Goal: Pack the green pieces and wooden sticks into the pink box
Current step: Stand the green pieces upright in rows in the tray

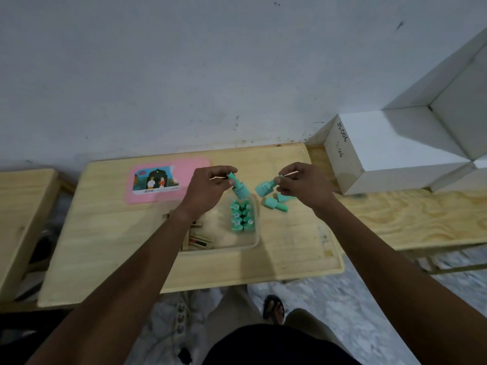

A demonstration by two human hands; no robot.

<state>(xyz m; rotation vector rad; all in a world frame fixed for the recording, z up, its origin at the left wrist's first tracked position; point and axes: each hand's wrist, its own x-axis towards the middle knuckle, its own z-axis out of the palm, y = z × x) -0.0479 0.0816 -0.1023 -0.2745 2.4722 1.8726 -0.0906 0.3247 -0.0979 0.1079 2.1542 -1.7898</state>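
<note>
So the left hand (pixel 210 185) pinches a mint-green bottle-shaped plastic piece (pixel 240 191) by its neck, base tilted down at the pale open box (pixel 251 243) just below. The right hand (pixel 303 185) pinches a second green piece (pixel 264 189) — nearly level, base toward the left hand. Packed green pieces (pixel 242 216) stand upright in the box, wooden sticks (pixel 200 239) under the left wrist. Light plywood table (pixel 118 246), scuffed white wall (pixel 184 75) beyond.
</note>
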